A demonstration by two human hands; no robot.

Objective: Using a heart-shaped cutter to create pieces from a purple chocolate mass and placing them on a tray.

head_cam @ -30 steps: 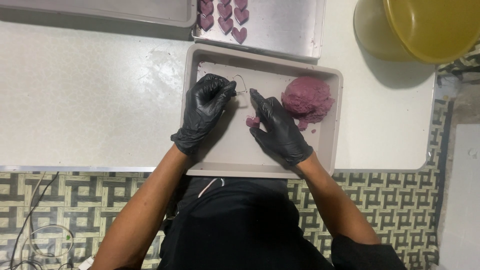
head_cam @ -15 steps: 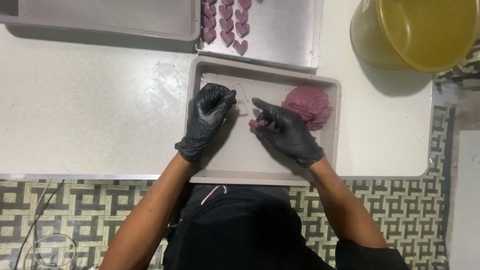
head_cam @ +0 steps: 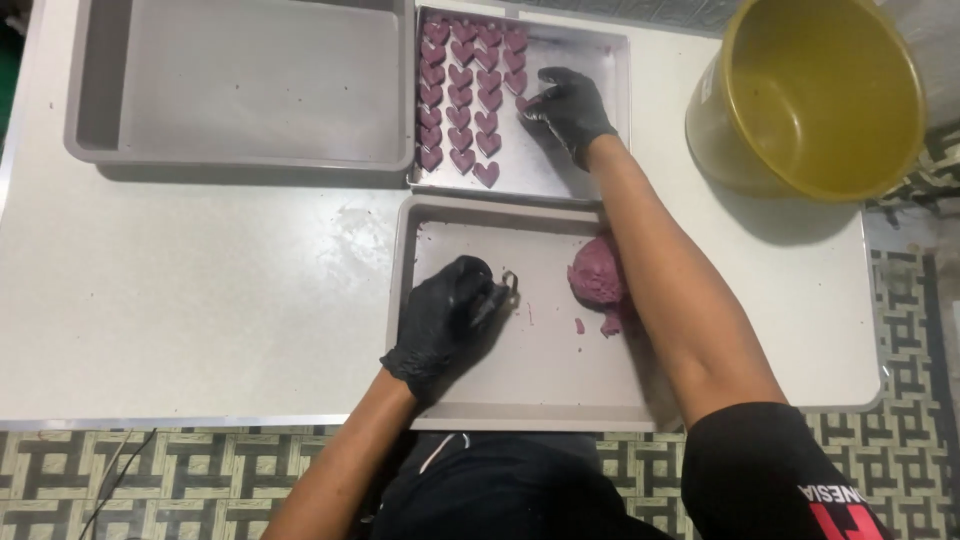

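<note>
the right hand (head_cam: 568, 105), in a black glove, is reaching out over the metal tray (head_cam: 600, 60) at the far side of the desk (head_cam: 200, 290), its fingertips pinching a small purple heart-shaped piece (head_cam: 527, 101) just beside the rows of purple hearts (head_cam: 462, 95) already lying there; the grip is closing tight on that one piece, which is sitting low over the tray's bare right part, though i cannot tell whether it is touching the metal. the left hand (head_cam: 447, 322), also gloved in black, is resting in the near tray (head_cam: 540, 400), fingers curling around a small metal cutter (head_cam: 508, 285) whose edge is poking out past the fingertips; the grip is closing on it. a lump of purple dough (head_cam: 596, 280) is lying in the same tray, to the right of the cutter and partly behind the right forearm, with a few crumbs (head_cam: 579, 325) near it. a large empty grey tray (head_cam: 240, 85) is sitting to the left of the heart tray, touching its edge, and a yellow bowl (head_cam: 810, 95) is standing at the far right of the desk, well apart from both hands.
</note>
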